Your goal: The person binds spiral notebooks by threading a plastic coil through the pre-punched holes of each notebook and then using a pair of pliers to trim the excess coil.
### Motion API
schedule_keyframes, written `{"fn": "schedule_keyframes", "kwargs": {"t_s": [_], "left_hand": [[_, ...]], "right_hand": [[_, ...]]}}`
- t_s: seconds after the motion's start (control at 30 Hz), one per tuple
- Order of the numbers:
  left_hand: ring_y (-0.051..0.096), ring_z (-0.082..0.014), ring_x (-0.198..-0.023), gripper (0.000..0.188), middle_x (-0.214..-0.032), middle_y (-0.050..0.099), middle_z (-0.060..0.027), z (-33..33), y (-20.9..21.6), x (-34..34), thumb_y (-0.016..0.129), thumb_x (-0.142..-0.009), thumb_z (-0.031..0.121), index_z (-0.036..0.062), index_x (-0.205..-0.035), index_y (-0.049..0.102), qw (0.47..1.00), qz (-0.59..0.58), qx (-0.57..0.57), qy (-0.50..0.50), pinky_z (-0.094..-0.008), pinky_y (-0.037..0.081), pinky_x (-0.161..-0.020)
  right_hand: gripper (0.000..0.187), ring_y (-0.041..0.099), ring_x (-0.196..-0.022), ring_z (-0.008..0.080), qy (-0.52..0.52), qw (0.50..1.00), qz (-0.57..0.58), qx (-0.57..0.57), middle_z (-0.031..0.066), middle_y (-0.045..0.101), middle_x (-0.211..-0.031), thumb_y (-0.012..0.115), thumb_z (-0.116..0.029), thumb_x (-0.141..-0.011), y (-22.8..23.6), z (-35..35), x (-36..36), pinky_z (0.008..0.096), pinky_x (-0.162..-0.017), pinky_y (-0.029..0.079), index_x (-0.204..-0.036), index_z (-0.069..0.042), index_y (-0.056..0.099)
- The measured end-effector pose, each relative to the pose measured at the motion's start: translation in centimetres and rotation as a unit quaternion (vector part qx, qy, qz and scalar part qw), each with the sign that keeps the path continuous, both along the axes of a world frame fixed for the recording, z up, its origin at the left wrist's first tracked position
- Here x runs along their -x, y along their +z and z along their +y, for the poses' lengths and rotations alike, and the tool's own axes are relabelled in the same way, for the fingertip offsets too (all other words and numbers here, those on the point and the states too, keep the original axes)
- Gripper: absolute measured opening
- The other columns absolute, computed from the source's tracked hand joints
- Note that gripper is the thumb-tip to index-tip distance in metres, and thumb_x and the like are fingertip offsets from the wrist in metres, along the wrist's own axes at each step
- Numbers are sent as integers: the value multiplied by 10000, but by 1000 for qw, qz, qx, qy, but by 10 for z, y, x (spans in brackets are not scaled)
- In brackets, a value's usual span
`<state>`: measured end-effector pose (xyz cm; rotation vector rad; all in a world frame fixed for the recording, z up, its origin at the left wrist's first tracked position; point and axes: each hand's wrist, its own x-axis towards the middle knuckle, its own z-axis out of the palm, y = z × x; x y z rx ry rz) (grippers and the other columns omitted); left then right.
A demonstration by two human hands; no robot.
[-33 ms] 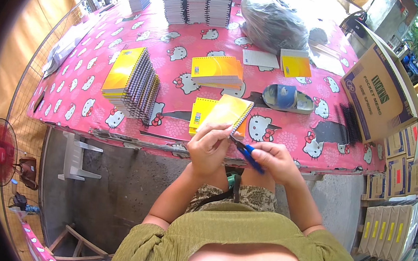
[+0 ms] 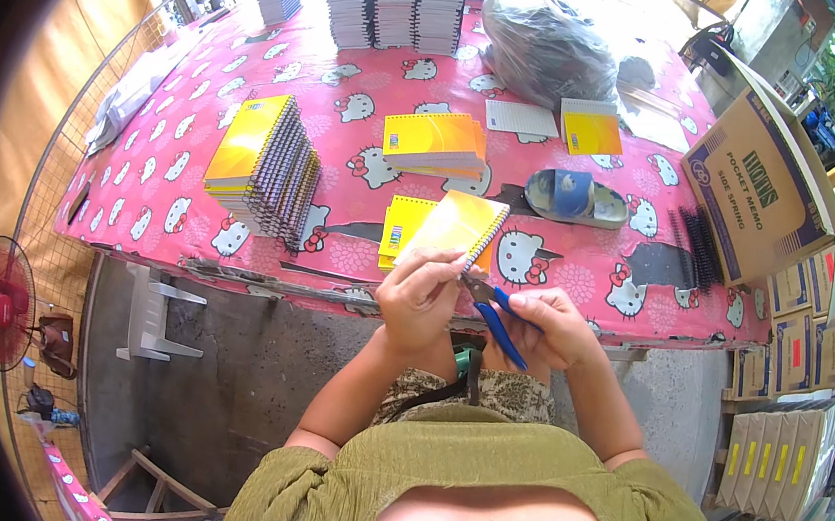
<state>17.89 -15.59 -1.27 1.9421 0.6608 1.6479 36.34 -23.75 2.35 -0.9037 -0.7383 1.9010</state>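
A yellow-orange spiral notebook [image 2: 453, 226] is held by its near end in my left hand [image 2: 419, 296], fingers closed on it. Its dark wire coil [image 2: 486, 237] runs along the right edge. My right hand [image 2: 554, 326] grips blue-handled cutting pliers [image 2: 504, 326], their handles spread apart. The pliers' dark jaws are at the coil's near end, beside my left fingertips; whether they touch the wire I cannot tell. Under the held notebook lie other yellow notebooks [image 2: 402, 216]. Further left stands a stack of spiral-bound notebooks [image 2: 252, 149].
Unbound orange notebooks [image 2: 432, 139] lie mid-table, with a blue slipper [image 2: 574, 196] to their right. Black coils [image 2: 697, 249] sit beside a cardboard box [image 2: 759, 183] at the right. Tall notebook stacks [image 2: 392, 2] and a plastic bag [image 2: 549, 47] stand at the back. The pink tablecloth [image 2: 344, 183] is torn.
The pliers' handles have spread apart in my right hand, one now pointing down toward my lap. My left hand and the notebook have barely moved.
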Motion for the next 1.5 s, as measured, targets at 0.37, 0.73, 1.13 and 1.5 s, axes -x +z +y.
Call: {"fn": "schedule_keyframes", "kwargs": {"t_s": [0.37, 0.73, 1.13, 1.5], "left_hand": [[542, -82, -697, 224, -791, 610, -51, 126, 99, 114, 707, -844, 99, 54, -765, 502, 917, -316, 47, 240, -217, 439, -634], [567, -97, -720, 117, -846, 635, -45, 191, 30, 198, 677, -838, 80, 4, -893, 607, 904, -195, 94, 368, -233, 471, -689], [612, -193, -1003, 227, -1083, 656, -104, 90, 102, 57, 645, -838, 89, 38, -1058, 640, 985, 96, 21, 143, -320, 466, -893], [648, -206, -752, 173, -817, 682, -133, 119, 27, -26, 727, -757, 102, -12, -878, 676, 874, 396, 252, -123, -329, 497, -707]], "right_hand": [[389, 566, -961, 287, -295, 664, -641, -247, 156, 580, -1013, 686, -248, -822, -43, 9, -58, 398, -822, 451, -1110, 1, 601], [517, 517, -1058, 358, -297, 563, -717, -283, 192, 552, -1135, 741, -373, -751, -63, 23, -115, 428, -904, 414, -1082, -2, 600], [259, 607, -970, 344, -302, 349, -886, -29, 175, 609, -1020, 713, -254, -795, -66, 37, -251, 438, -798, 496, -937, -52, 637], [235, 619, -933, 366, -284, 433, -855, -3, 196, 625, -964, 701, -182, -799, -62, 34, -287, 438, -785, 495, -957, -21, 636]]}}
